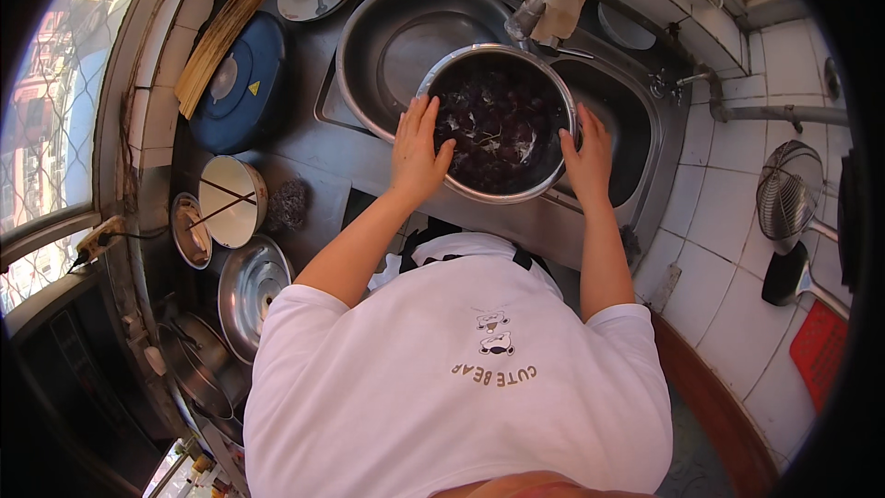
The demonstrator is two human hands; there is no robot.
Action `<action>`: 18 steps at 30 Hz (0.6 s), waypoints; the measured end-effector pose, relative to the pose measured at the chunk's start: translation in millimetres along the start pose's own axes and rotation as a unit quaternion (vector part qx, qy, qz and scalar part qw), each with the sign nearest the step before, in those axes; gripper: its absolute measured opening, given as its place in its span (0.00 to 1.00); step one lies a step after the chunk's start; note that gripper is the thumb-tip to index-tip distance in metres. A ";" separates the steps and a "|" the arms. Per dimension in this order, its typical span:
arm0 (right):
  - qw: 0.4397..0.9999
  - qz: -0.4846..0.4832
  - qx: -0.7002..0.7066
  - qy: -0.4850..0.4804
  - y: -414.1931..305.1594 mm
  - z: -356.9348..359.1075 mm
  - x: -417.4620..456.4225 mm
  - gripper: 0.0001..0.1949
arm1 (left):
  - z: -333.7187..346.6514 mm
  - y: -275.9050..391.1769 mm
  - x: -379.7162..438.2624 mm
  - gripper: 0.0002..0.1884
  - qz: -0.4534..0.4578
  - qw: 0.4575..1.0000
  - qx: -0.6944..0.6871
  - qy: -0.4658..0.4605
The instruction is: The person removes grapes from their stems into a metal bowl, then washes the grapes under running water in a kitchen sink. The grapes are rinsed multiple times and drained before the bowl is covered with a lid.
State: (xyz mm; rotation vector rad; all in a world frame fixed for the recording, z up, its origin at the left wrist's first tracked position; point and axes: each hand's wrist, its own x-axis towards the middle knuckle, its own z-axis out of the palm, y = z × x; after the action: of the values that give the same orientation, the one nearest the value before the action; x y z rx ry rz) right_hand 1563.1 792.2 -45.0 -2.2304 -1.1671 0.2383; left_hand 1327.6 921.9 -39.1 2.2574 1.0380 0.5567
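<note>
A round steel bowl (508,198) stands over the sink, holding water and a mass of dark purple round fruit (498,124) that look like grapes, with a thin stem on top. On the bowl's left rim lies my left hand (420,145), fingers slightly spread and thumb over the inner edge. My right hand (588,152) rests on the opposite rim in the same way. Both hands steady the bowl between them. Behind and to the left of it sits a larger shallow metal basin (394,21).
A faucet (525,17) wrapped in cloth hangs above the sink basin (626,117). At left are a blue oval lid (242,111), bamboo strips (221,48), an enamel bowl (225,221) with chopsticks and a metal lid (252,290). A plate (290,3) with spoons stands behind. A strainer (788,187) hangs right.
</note>
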 end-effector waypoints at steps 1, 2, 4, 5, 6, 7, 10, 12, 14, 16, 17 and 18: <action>1.000 0.025 -0.007 0.005 10.8 8.5 -4.8 0.26 | 3.5 -9.6 -3.9 0.34 -0.015 1.000 0.005 0.017; 0.994 0.070 0.078 -0.043 25.4 19.6 -10.4 0.27 | 8.0 -20.5 -7.0 0.39 -0.028 1.000 0.004 0.009; 0.947 0.156 0.242 -0.140 33.0 30.8 -16.5 0.29 | 12.1 -20.9 -10.3 0.36 -0.108 0.993 -0.049 0.023; 0.897 0.255 0.306 -0.189 39.2 30.5 -18.9 0.28 | 14.3 -20.9 -11.7 0.35 -0.146 0.986 -0.076 0.029; 0.830 0.349 0.363 -0.238 18.9 15.4 -16.3 0.26 | 16.7 -24.8 -14.0 0.34 -0.185 0.973 -0.135 0.003; 0.748 0.438 0.413 -0.279 8.3 6.0 -14.5 0.24 | 19.2 -29.7 -13.9 0.32 -0.219 0.956 -0.195 -0.024; 0.748 0.404 0.437 -0.296 14.5 10.1 -15.6 0.21 | 25.2 -30.6 -16.6 0.23 -0.316 0.888 -0.327 -0.074; 0.755 0.404 0.430 -0.287 21.9 16.0 -16.5 0.20 | 25.7 -25.5 -17.5 0.20 -0.354 0.851 -0.374 -0.097; 0.761 0.407 0.425 -0.274 26.4 20.9 -15.2 0.19 | 16.1 -15.2 -17.3 0.19 -0.377 0.833 -0.389 -0.108; 0.770 0.393 0.433 -0.254 10.9 13.6 -19.6 0.17 | 14.6 -8.9 -30.0 0.19 -0.350 0.840 -0.411 -0.048; 0.774 0.382 0.433 -0.259 3.9 7.4 -19.3 0.16 | 15.0 -5.6 -37.5 0.19 -0.338 0.842 -0.420 -0.018; 0.769 0.382 0.434 -0.273 11.0 8.6 -19.1 0.14 | 13.7 -3.5 -44.5 0.19 -0.340 0.835 -0.432 -0.002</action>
State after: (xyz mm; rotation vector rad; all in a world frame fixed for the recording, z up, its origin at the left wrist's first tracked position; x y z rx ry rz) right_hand 1555.6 776.0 -60.5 -1.6355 -0.1501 1.5008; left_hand 1306.7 884.3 -57.1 1.0061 1.1728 0.5411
